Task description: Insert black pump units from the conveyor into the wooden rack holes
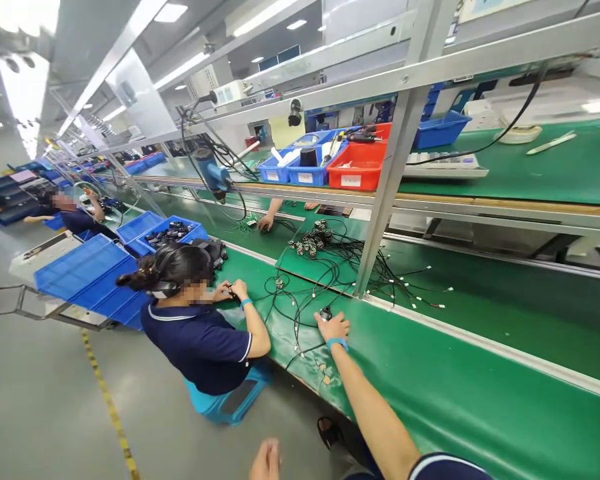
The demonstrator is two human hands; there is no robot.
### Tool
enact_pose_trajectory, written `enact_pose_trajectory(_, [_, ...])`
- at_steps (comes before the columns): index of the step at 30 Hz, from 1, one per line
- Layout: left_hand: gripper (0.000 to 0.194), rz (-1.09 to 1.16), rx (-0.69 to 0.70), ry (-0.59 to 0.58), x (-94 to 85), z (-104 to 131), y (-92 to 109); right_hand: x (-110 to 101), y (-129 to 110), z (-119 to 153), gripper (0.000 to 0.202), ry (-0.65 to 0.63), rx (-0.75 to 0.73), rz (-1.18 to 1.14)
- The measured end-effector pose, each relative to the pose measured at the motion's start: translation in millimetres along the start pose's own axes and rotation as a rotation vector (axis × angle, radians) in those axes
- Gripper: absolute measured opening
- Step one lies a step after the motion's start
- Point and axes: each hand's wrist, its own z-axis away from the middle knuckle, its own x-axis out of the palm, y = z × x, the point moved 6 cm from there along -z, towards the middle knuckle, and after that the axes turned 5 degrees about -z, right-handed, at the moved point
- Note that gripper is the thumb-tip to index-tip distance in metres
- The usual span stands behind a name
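Note:
Over the green bench, my right hand (333, 327), with a blue wristband, has its thumb and fingers closed around a small black round part (326, 312) with a cable. My left hand (266, 460) is low at the bottom edge, away from the bench, partly cut off; its fingers look loosely extended and nothing shows in them. Left of my right hand, a small round part on a black cable (279, 283) lies on the bench. Beyond it is a pile of small round parts (310, 243), whose black cables with white connectors (395, 287) spread to the right.
A seated co-worker (200, 333) works close on the left; another person's hand (267, 222) reaches in across the bench. A metal post (387, 193) rises just beyond my right hand. Blue bins (80, 267) stand at left, a red bin (357, 167) on the shelf above.

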Motion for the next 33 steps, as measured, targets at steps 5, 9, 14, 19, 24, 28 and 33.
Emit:
enact_pose_trajectory(5, [0.043, -0.279, 0.174, 0.07, 30.7, -91.2, 60.9, 14.5, -16.7, -0.7, 0.05, -0.018, -0.095, 0.16])
enact_pose_trajectory(9, [0.046, -0.509, 0.287, 0.051, 68.0, -142.5, 105.2, -2.6, 3.2, 4.9, 0.043, -0.143, -0.287, 0.244])
enact_pose_trajectory(14, [0.087, -0.735, 0.417, -0.146, 133.1, -160.7, 126.7, -38.3, 46.6, 15.8, 0.05, -0.335, -0.533, 0.307])
enact_pose_trajectory(19, [0.07, -0.911, 0.48, -0.285, 179.9, -143.6, 129.3, -65.6, 95.4, 11.0, 0.053, -0.353, -0.614, 0.278])
enact_pose_trajectory(24, [0.04, -1.068, 0.49, -0.295, 190.2, -128.7, 130.7, -68.8, 134.3, 10.6, 0.03, -0.117, -0.611, 0.152])
enact_pose_trajectory(28, [0.038, -1.14, 0.501, -0.35, 189.1, -123.4, 134.3, -63.7, 134.0, 18.6, 0.05, 0.058, -0.399, 0.214])
enact_pose_trajectory(33, [0.033, -1.151, 0.496, -0.42, 182.9, -114.6, 147.1, -67.5, 105.6, 14.9, 0.053, 0.049, -0.028, 0.228])
